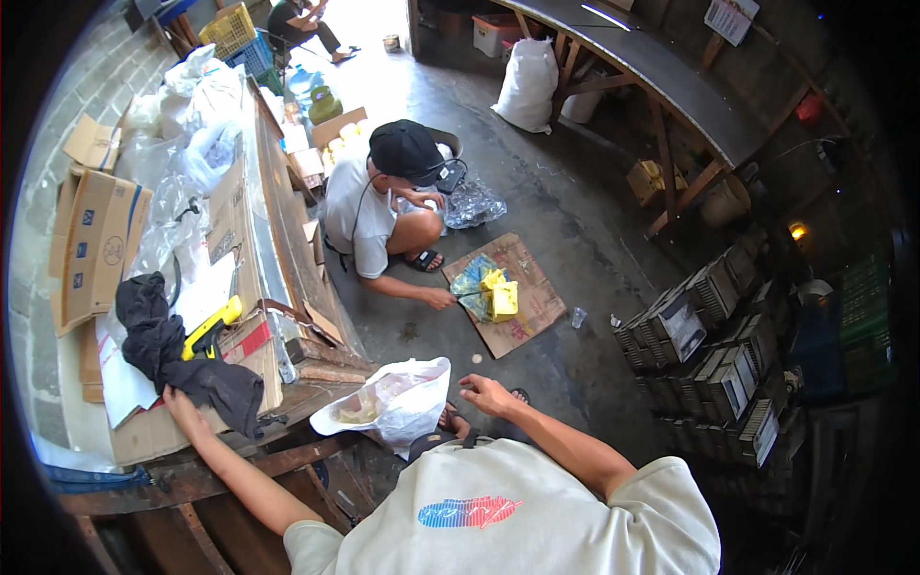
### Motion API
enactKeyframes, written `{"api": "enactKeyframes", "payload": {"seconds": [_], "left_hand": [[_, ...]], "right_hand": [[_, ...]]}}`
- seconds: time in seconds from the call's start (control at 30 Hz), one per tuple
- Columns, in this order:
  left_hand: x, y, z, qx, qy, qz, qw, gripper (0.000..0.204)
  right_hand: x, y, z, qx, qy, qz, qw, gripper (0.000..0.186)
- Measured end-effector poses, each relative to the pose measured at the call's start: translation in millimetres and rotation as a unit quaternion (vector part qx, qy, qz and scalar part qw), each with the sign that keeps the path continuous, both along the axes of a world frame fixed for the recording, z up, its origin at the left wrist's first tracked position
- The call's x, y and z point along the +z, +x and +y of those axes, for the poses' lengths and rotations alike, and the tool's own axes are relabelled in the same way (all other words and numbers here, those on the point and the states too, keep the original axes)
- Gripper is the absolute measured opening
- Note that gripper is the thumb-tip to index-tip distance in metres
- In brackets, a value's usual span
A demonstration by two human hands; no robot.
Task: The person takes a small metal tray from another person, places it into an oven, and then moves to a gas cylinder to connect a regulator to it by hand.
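My left hand [184, 412] rests at the edge of the cardboard-covered table, its fingers reaching to the lower edge of a crumpled black cloth [222, 385]. A yellow and black hand tool [211, 328] lies partly on that cloth. Over the floor, my right hand [487, 395] hangs with loosely bent fingers apart and nothing visible in it. Between my hands, beside the table, stands an open white sack [407, 407] with a pale inner lining. Farther ahead, yellow blocks [500, 297] and blue-green plastic [471, 278] lie on a flat cardboard sheet [532, 321].
A co-worker in a black cap [404, 151] squats by the cardboard, one arm stretched toward the plastic. Cardboard boxes [101, 240] and clear plastic bags [187, 144] crowd the table. Stacked dark slabs [714, 355] stand at right, below a long workbench [671, 67]. A full white sack [529, 86] stands farther back.
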State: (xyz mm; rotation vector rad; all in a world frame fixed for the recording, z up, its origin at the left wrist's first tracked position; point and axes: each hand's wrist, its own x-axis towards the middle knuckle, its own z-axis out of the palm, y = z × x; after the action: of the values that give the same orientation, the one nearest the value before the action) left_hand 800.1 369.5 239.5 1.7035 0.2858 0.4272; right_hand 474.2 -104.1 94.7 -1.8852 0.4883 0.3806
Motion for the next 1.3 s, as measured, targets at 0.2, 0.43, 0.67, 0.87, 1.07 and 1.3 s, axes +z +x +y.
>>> {"api": "enactKeyframes", "payload": {"seconds": [0.2,0.43,0.67,0.87,1.07,1.3], "left_hand": [[12,22,21,0.117,0.092,-0.021,0.989,0.027],[157,32,19,0.172,0.137,-0.326,0.919,0.029],[238,-1,-27,0.182,0.036,-0.396,0.900,0.037],[211,-123,-129,0.081,0.091,-0.397,0.910,0.044],[132,-196,-206,-0.032,0.001,-0.208,0.978,0.046],[113,-208,-224,-0.152,0.161,-0.257,0.941,0.063]], "right_hand": [[-19,0,-1,0.034,-0.037,0.005,0.999,0.039],[-17,1,-5,0.017,0.008,0.006,1.000,0.040],[50,52,10,0.002,0.111,-0.097,0.989,0.035],[163,103,69,0.031,0.365,-0.265,0.892,0.044],[244,128,139,0.080,0.503,-0.405,0.759,0.054],[262,129,147,0.080,0.511,-0.376,0.769,0.040]]}}
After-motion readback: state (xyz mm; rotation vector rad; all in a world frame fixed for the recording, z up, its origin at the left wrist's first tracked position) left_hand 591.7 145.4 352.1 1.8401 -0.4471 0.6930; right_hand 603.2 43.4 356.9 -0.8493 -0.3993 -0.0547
